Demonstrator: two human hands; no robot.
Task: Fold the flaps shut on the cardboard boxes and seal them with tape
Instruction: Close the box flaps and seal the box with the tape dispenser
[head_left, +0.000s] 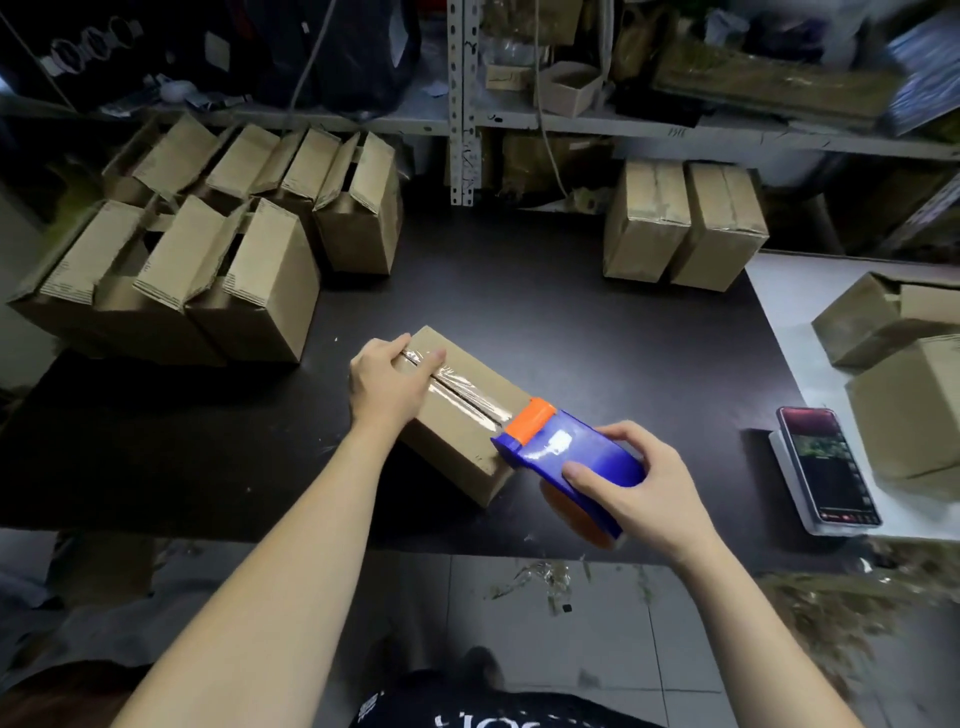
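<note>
My left hand grips the box at table centre; my right hand grips the tape dispenser, seam nearly taped. I count two sealed boxes far right, several open boxes far left.

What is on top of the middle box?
Shiny clear tape lies along the box seam. The left hand grips the far end; the right hand holds the tape dispenser at the near end. Closed flaps hide the inside.
</note>
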